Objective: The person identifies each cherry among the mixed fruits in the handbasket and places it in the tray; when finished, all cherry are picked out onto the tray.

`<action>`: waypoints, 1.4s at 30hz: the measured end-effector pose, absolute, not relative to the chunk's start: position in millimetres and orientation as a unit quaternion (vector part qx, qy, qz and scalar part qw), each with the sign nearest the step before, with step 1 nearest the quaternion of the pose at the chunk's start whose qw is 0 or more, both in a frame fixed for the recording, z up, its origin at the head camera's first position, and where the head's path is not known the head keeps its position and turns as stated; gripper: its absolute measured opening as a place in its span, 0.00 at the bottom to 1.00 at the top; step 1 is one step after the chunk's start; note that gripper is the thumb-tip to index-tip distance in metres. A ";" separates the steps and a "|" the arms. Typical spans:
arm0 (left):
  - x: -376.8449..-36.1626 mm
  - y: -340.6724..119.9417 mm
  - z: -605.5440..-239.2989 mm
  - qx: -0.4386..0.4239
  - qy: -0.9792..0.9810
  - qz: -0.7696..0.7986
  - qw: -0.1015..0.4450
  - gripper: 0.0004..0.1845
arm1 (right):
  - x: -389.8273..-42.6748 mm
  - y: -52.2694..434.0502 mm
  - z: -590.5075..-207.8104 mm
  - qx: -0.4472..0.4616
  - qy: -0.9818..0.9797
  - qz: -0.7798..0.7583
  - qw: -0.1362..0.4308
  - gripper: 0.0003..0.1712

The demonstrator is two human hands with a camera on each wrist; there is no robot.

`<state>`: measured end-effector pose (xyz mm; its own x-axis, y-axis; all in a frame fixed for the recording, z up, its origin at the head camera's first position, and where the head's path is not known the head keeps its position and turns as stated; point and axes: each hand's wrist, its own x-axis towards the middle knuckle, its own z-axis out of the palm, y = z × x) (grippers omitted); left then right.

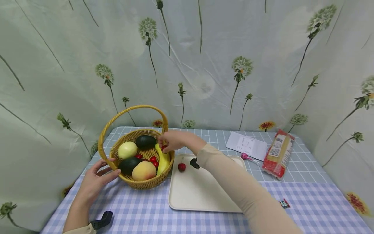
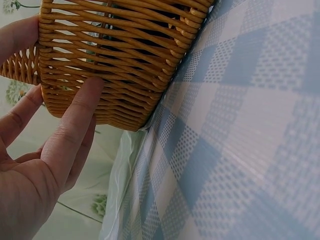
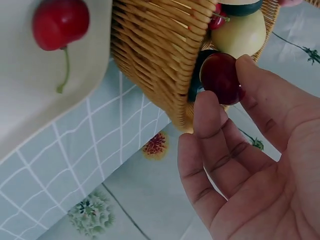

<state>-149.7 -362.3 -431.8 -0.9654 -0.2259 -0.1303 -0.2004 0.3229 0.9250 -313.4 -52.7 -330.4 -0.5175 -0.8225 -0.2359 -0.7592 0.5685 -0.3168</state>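
My right hand [image 1: 173, 140] pinches a dark red cherry [image 3: 220, 79] between thumb and fingertips, over the right side of a wicker basket [image 1: 143, 185]. Beneath it, a banana [image 1: 164, 161] lies along the basket's inner wall. My left hand [image 1: 96, 177] holds the basket's left rim near the handle base, with fingers [image 2: 75, 112] against the woven outside. Also in the basket are a peach [image 1: 144, 171], a pale yellow-green fruit [image 1: 127, 150], two dark green avocado-like fruits and several red cherries [image 1: 153, 159]. Another cherry [image 1: 181, 167] with its stem sits on the white tray [image 1: 201, 195].
My right forearm crosses the tray, which stands beside the basket. At the back right lie a white labelled packet [image 1: 246, 146], a pink lollipop [image 1: 244, 156] and a red-and-clear food package [image 1: 278, 154]. A small wrapper [image 1: 284, 203] lies to the right. A patterned curtain hangs behind.
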 end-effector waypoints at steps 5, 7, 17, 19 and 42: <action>-148.9 -364.3 -433.3 0.130 -0.816 -0.563 0.010 0.30 | -309.4 -38.8 -333.4 -0.454 0.864 -0.110 0.190 0.10; -148.7 -364.6 -433.6 0.128 -0.819 -0.559 0.012 0.30 | -308.3 -33.4 -334.2 -0.455 0.860 -0.129 0.191 0.11; -149.3 -362.1 -431.4 0.125 -0.817 -0.563 0.009 0.30 | -297.6 -0.5 -344.0 -0.446 0.848 -0.210 0.193 0.09; -149.7 -362.3 -431.7 0.127 -0.816 -0.563 0.007 0.30 | -294.1 7.2 -348.2 -0.440 0.844 -0.233 0.197 0.09; -149.9 -364.5 -431.6 0.123 -0.821 -0.558 0.005 0.29 | -293.7 73.3 -404.3 -0.386 0.852 -0.309 0.175 0.12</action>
<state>-149.9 -364.5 -431.6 -0.9696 -0.2083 -0.1284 -0.1962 0.3480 0.9167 -293.7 73.3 -404.3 -0.6411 -0.7651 -0.0594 -0.5493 0.5116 -0.6607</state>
